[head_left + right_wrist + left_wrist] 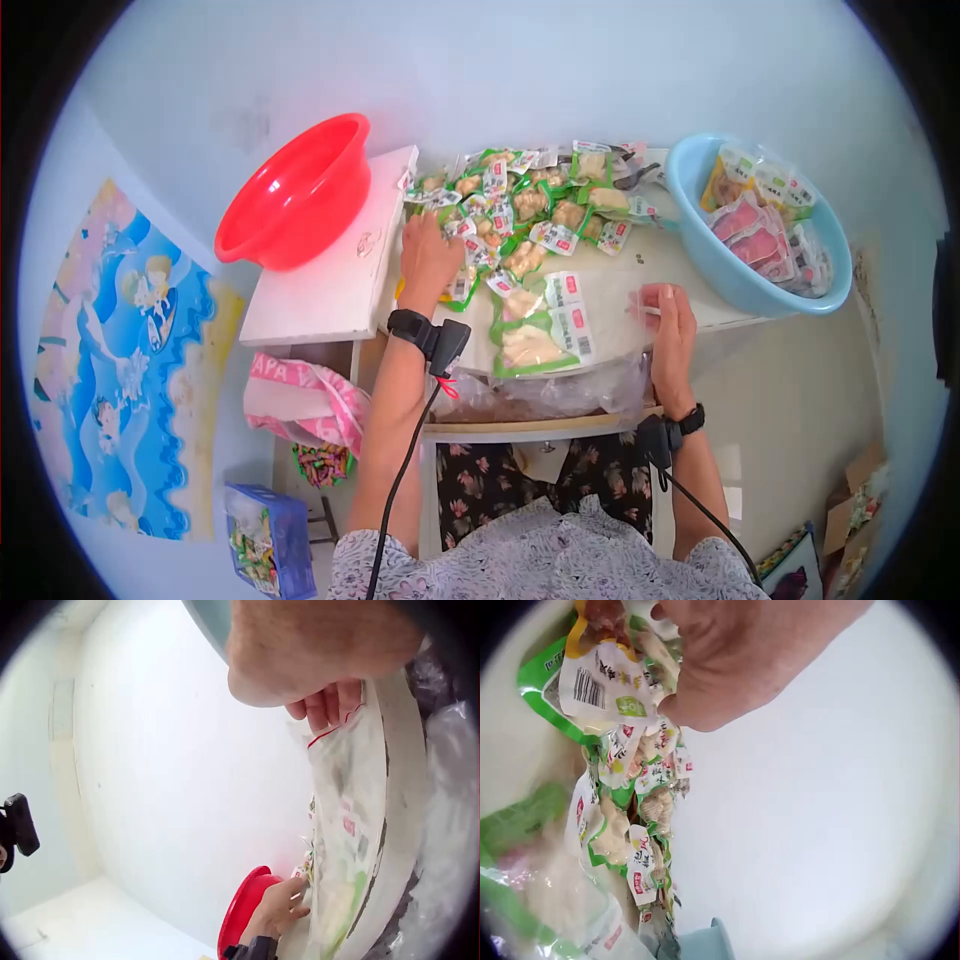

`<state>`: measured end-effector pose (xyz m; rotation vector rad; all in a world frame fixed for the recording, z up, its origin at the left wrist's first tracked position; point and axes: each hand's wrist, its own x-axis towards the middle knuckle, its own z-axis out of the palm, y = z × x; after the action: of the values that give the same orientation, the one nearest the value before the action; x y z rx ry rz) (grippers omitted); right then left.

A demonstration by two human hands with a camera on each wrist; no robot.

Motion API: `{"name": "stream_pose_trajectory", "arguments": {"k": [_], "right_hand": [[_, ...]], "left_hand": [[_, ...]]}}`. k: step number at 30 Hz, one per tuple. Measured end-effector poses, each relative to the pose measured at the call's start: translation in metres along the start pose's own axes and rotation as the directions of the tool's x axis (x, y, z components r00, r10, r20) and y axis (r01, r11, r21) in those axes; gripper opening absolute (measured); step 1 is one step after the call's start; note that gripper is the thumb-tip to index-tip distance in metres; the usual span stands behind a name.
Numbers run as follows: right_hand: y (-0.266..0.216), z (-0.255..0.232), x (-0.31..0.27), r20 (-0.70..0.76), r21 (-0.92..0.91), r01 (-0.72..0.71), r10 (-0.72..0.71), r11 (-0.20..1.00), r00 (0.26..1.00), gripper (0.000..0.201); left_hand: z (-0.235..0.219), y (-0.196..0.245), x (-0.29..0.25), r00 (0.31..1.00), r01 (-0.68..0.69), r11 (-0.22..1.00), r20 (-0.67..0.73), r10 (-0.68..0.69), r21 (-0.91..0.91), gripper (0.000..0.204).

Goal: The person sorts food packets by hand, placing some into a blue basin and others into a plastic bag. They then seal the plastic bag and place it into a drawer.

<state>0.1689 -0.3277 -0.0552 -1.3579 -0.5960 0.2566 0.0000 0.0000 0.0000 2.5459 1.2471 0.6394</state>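
Observation:
My left hand reaches down over the left end of a pile of small sealed food packets, pale pieces showing through their clear green-edged fronts. In the left wrist view, its thumb overlaps the edge of a white packet with yellow trim, and thumb and fingers are spread apart. My right hand holds the mouth of a clear zip bag at its red seal strip, fingers bent against the plastic. That bag lies flat along the table's front, and green-and-white packets show through it.
A red basin is tilted on the white board at left. At right, a light blue basin holds pink and yellow packets. Crumpled clear plastic lies in the open drawer below. A blue crate stands on the floor.

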Motion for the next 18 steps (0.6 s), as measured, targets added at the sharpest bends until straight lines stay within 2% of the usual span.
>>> {"name": "stream_pose_trajectory", "arguments": {"k": [2, 3, 5, 8, 11, 14, 17, 18], "right_hand": [[0.002, 0.004, 0.001, 0.008, -0.02, -0.008, 0.008, 1.0, 1.0, 0.042], [-0.004, -0.001, -0.008, 0.007, -0.001, -0.057, 0.057, 0.998, 0.998, 0.042], [-0.013, 0.003, -0.003, 0.018, 0.022, -0.074, 0.073, 0.997, 0.997, 0.042], [-0.021, 0.009, 0.0, 0.032, 0.053, -0.085, 0.084, 0.995, 0.996, 0.042], [-0.015, 0.01, 0.003, 0.056, 0.006, -0.077, 0.077, 0.997, 0.995, 0.042], [-0.015, 0.008, 0.003, 0.043, 0.024, -0.074, 0.073, 0.997, 0.996, 0.042], [-0.018, 0.009, 0.001, 0.026, 0.064, -0.078, 0.077, 0.995, 0.997, 0.04], [-0.019, 0.01, 0.001, 0.014, 0.066, -0.071, 0.07, 0.995, 0.997, 0.039]], "left_hand": [[0.012, -0.015, 0.013, 0.999, 0.012, 1.0, -0.049, -0.012, -0.008, 0.085], [0.02, -0.023, 0.012, 0.999, 0.03, 0.999, -0.033, -0.031, -0.029, 0.083], [0.039, -0.039, 0.031, 0.996, 0.05, 0.992, -0.067, -0.058, -0.12, 0.08], [0.018, -0.02, 0.027, 0.991, 0.095, 0.995, -0.093, -0.098, -0.027, 0.065], [0.016, -0.024, 0.024, 0.997, 0.034, 0.996, -0.065, -0.04, -0.079, 0.05], [0.023, -0.023, 0.013, 0.939, 0.02, 0.996, -0.34, -0.048, -0.085, 0.035], [-0.01, 0.007, -0.023, 0.913, -0.209, 0.865, -0.408, 0.006, -0.455, 0.028], [-0.021, 0.02, -0.037, 0.941, -0.213, 0.715, -0.337, -0.034, -0.666, 0.027]]}}
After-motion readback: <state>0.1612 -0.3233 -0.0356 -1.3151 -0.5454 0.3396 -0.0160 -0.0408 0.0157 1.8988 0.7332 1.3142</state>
